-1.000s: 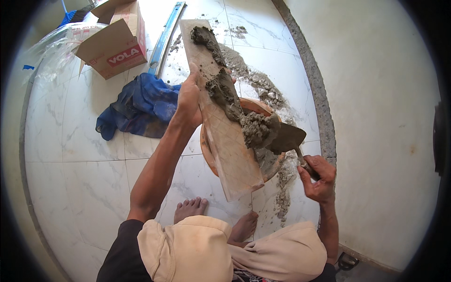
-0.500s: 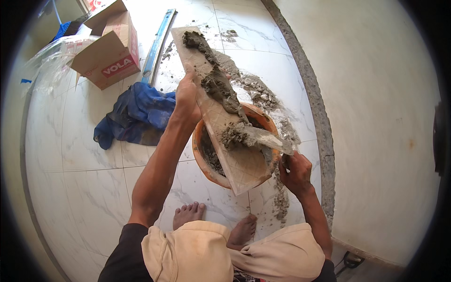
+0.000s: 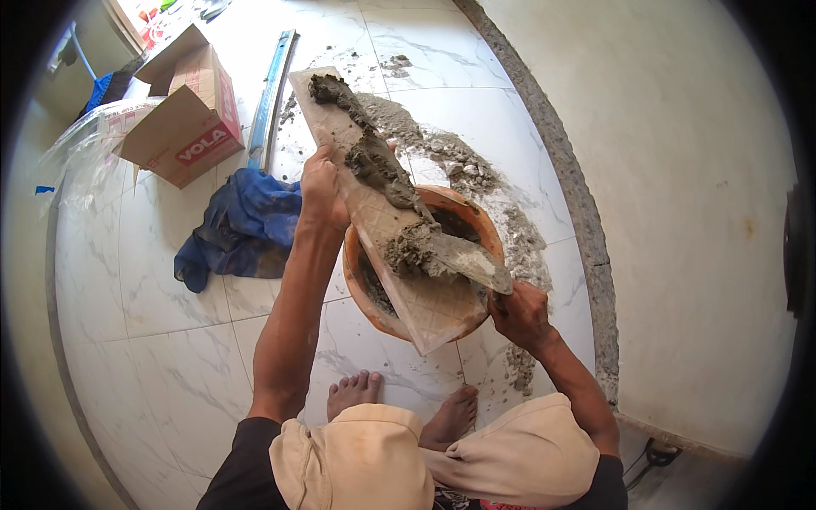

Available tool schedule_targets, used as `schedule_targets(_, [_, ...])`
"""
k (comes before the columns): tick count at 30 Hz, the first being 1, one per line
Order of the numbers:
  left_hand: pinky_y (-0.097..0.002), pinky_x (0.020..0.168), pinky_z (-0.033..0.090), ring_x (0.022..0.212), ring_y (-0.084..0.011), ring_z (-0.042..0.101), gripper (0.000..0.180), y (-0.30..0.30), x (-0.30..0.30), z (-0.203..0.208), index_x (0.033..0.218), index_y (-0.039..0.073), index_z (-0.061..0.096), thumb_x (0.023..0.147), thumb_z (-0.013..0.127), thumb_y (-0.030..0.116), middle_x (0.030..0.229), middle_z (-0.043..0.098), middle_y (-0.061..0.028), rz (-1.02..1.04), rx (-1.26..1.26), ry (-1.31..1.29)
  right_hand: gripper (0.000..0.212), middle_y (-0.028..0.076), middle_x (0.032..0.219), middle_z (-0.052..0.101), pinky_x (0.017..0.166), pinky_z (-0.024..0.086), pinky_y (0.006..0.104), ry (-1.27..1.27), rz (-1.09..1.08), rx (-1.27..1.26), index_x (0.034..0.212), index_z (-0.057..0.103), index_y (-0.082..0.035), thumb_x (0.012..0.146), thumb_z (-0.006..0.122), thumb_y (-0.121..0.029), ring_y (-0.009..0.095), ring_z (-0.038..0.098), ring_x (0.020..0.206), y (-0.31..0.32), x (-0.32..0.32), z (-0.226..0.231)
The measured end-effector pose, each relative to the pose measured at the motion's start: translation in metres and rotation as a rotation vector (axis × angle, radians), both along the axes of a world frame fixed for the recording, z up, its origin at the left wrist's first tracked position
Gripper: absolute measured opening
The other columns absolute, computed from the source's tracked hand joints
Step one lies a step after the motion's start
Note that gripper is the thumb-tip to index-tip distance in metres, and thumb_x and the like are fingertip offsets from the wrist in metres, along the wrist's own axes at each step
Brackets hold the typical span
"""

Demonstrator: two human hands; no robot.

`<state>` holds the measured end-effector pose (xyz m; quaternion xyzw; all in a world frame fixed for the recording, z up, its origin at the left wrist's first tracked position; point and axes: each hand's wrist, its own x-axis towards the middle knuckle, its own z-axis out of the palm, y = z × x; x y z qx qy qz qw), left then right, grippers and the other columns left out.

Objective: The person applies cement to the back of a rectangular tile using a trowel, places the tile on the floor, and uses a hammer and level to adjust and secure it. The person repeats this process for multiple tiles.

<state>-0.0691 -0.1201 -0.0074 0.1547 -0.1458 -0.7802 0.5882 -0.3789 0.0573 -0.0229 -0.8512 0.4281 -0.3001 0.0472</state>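
Observation:
My left hand (image 3: 324, 185) grips the left long edge of a narrow tile strip (image 3: 436, 313), its thumb on the face and its other fingers mostly hidden behind. The strip slants over an orange bucket (image 3: 354, 274) that has grey mortar inside. Wet mortar (image 3: 380, 168) lies in a thick, lumpy ridge down the upper part of the tile. In my right hand (image 3: 522, 314), closed round the handle, is a mortar-smeared trowel (image 3: 473, 261). Its blade rests against the lower end of the ridge, where a clump of mortar (image 3: 411, 248) gathers.
A crumpled blue cloth (image 3: 244, 223) lies left of the bucket, below a long blue spirit level (image 3: 273, 100). An opened cardboard box (image 3: 189, 136) and clear plastic wrap (image 3: 83, 157) are farther left. Mortar rubble (image 3: 459, 159) is strewn over the tiled floor, beside a wall (image 3: 680, 221) on the right.
The trowel and my right hand have shifted slightly left and down along the tile's lower part. The tile's upper end has moved a little left. The whole view has turned slightly.

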Motion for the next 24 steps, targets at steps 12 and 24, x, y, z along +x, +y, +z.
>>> schedule_targets(12, [-0.0634, 0.101, 0.050, 0.119, -0.0469, 0.058, 0.064, -0.008, 0.002, 0.019, 0.142, -0.009, 0.032, 0.110, 0.028, 0.045, 0.129, 0.053, -0.0354, 0.038, 0.015, -0.017, 0.033, 0.009, 0.071, 0.058, 0.049, 0.043, 0.0386, 0.042, -0.054, -0.009, 0.105, 0.059, -0.001, 0.076, 0.075, 0.002, 0.027, 0.057, 0.054, 0.022, 0.004, 0.021])
schedule_targets(24, [-0.0632, 0.099, 0.051, 0.116, -0.0469, 0.060, 0.062, -0.015, 0.012, 0.035, 0.140, -0.010, 0.032, 0.109, 0.031, 0.044, 0.125, 0.055, -0.0343, 0.083, -0.089, -0.041, 0.036, 0.008, 0.070, 0.055, 0.049, 0.042, 0.0391, 0.135, -0.044, -0.018, 0.102, 0.061, -0.001, 0.069, 0.075, 0.004, 0.027, 0.056, 0.055, 0.034, -0.015, 0.040])
